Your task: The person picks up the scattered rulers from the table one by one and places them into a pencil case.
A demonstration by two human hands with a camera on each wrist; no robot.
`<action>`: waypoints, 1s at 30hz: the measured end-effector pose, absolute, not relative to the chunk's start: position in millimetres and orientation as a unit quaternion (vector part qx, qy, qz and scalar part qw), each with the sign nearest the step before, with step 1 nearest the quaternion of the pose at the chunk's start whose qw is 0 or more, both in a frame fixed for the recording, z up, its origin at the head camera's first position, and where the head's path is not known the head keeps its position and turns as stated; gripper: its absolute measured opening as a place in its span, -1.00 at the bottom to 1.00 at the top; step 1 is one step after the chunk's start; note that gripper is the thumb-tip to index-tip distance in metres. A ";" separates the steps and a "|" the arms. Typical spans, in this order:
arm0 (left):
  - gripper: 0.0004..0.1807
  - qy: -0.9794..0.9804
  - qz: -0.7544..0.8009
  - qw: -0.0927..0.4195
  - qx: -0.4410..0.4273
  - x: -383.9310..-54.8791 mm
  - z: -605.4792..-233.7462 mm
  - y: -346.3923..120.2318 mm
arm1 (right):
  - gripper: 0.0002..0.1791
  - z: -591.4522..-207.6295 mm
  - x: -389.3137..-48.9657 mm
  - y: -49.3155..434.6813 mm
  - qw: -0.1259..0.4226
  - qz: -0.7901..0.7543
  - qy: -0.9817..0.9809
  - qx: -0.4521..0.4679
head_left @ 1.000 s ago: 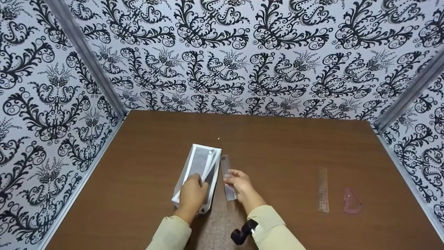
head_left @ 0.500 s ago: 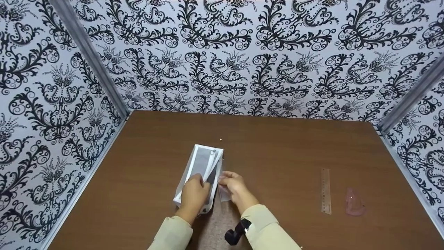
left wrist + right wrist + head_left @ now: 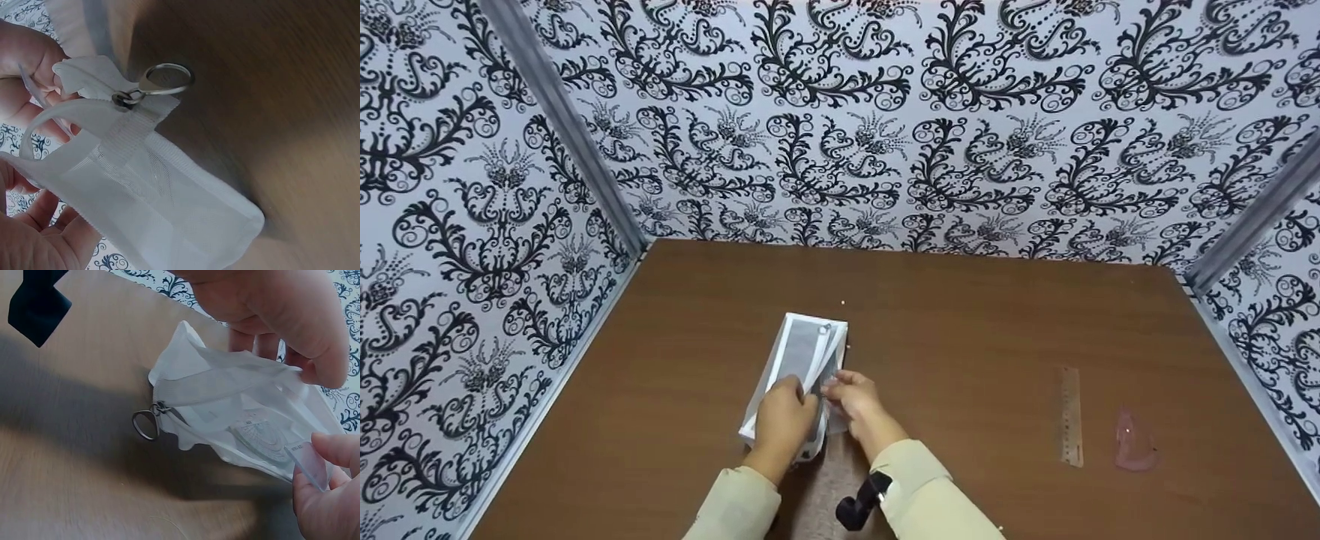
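Observation:
A white mesh zip pouch (image 3: 799,349) lies on the table with its zip open; a metal ring (image 3: 167,79) hangs from the zip pull. My left hand (image 3: 784,420) grips the pouch's upper edge and holds the mouth apart. Between thumb and fingers, my right hand (image 3: 861,409) pinches a clear ruler (image 3: 309,464) at the opening's right side. In the right wrist view the ruler's end is tilted over the mouth; the rest is hidden by the hand. A clear protractor (image 3: 261,439) shows through the mesh inside the pouch.
To the right, another clear ruler (image 3: 1070,416) lies on the brown table (image 3: 960,337), with a pink translucent drawing template (image 3: 1135,442) beside it. Patterned walls (image 3: 840,150) enclose the back and sides. A black camera mount (image 3: 862,501) sticks out from the right wrist.
My right hand has moved left with the clear ruler, from beside the pouch to its open edge. The left hand keeps its grip. The head view has shifted slightly.

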State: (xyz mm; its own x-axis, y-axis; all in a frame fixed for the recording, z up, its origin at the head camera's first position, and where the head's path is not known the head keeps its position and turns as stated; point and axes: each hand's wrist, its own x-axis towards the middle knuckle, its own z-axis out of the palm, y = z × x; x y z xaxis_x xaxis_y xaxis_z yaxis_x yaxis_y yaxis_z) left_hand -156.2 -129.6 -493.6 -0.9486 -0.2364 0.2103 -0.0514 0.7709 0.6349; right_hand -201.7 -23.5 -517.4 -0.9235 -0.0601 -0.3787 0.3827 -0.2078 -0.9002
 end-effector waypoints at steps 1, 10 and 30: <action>-0.77 -0.930 -0.331 0.140 0.077 -156.3 -493.4 -129.4 | -0.50 -516.9 -201.5 -24.1 0.145 -0.766 0.612 0.132; -0.74 -0.933 -0.323 0.142 0.065 -157.6 -492.6 -129.0 | -0.51 -566.1 -223.5 -30.6 0.132 -0.792 0.588 0.102; -0.75 -0.927 -0.336 0.149 0.072 -155.5 -493.3 -129.1 | -0.39 -652.7 -267.0 -41.7 0.163 -0.788 0.581 0.121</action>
